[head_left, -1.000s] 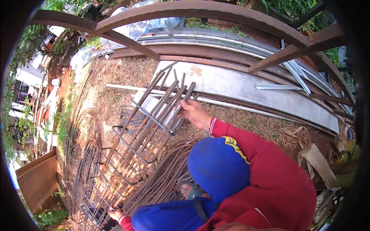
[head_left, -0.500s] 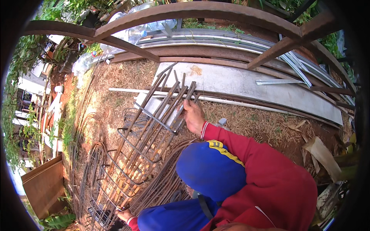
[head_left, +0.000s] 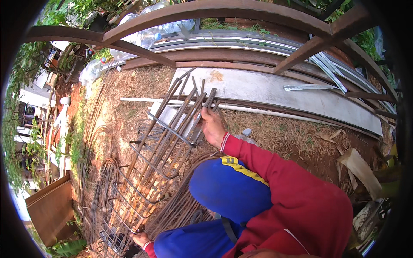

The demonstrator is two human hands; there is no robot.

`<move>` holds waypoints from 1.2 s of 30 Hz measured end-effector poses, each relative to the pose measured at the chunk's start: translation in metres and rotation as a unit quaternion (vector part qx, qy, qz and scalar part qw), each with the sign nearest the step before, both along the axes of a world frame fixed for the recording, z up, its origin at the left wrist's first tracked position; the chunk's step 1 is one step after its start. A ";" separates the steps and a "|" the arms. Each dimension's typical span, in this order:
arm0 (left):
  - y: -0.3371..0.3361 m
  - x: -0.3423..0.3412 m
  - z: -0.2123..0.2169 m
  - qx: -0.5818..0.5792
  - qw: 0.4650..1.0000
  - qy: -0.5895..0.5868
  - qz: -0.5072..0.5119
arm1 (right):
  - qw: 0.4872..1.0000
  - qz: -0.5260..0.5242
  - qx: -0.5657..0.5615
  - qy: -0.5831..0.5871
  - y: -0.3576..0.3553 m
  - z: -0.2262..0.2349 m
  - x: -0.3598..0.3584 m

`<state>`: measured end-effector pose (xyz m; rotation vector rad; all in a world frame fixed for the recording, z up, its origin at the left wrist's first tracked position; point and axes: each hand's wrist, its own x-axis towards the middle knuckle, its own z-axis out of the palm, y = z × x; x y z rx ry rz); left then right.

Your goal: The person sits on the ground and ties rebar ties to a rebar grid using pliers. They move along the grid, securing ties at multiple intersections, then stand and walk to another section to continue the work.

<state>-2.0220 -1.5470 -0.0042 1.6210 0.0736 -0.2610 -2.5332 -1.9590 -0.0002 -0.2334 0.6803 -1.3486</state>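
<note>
A long cage of rusty reinforcing bars [head_left: 145,161] lies slanted across the ground, with bent steel stirrups [head_left: 157,167] spaced around its bars. Close to the bars' far ends, my right hand [head_left: 213,127] is closed around one or more bars at the cage's right side; its fingers are partly hidden. Lower down, my left hand [head_left: 140,238] pinches at the cage's near right edge, by a stirrup. Exactly which piece it grips is too small to tell. My bent knee [head_left: 228,185], in blue trousers, is beside the cage.
Coiled and loose steel rods [head_left: 105,172] lie left of the cage. Beyond the bar ends are a white board [head_left: 254,88], a thin white pipe [head_left: 262,112] and metal profiles [head_left: 309,87]. A brown metal frame [head_left: 215,12] crosses the top. A brown panel [head_left: 49,208] stands lower left.
My knee has shifted slightly to the left. Both hands keep their places on the cage, and the whole view has moved a little.
</note>
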 end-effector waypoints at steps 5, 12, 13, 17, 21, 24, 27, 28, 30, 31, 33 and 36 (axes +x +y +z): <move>-0.002 0.008 0.012 0.400 0.868 -0.229 -0.185 | 0.996 0.093 -0.008 0.011 0.010 -0.010 -0.025; 0.012 0.032 0.005 0.423 0.826 -0.247 -0.279 | 0.930 0.311 -0.039 0.189 0.050 0.006 -0.087; 0.016 0.035 -0.001 0.460 0.792 -0.285 -0.282 | 0.914 0.337 -0.076 0.215 0.048 0.018 -0.096; 0.016 0.048 -0.025 0.171 0.972 -0.087 -0.139 | 0.860 0.328 -0.235 0.312 0.006 0.092 -0.105; 0.011 0.045 -0.038 -0.099 0.994 0.046 -0.026 | 0.799 0.262 -0.352 0.412 -0.059 0.165 -0.085; 0.000 0.032 -0.035 -0.163 0.982 0.094 0.025 | 0.711 0.240 -0.381 0.540 -0.113 0.190 -0.050; -0.016 0.015 -0.030 -0.155 0.978 0.095 0.105 | 0.667 0.256 -0.340 0.612 -0.153 0.181 -0.015; -0.018 0.010 -0.025 -0.145 0.977 0.099 0.124 | 0.680 0.270 -0.308 0.609 -0.161 0.171 -0.006; -0.024 0.000 -0.020 -0.138 0.978 0.088 0.130 | 0.660 0.301 -0.250 0.641 -0.170 0.146 0.012; -0.026 -0.005 -0.017 -0.125 0.981 0.082 0.127 | 0.610 0.304 -0.277 0.677 -0.170 0.132 0.020; -0.028 -0.012 -0.012 -0.123 0.977 0.102 0.144 | 0.522 0.295 -0.301 0.742 -0.173 0.113 0.029; -0.032 -0.018 -0.010 -0.156 0.971 0.090 0.158 | 0.484 0.301 -0.305 0.763 -0.168 0.093 0.037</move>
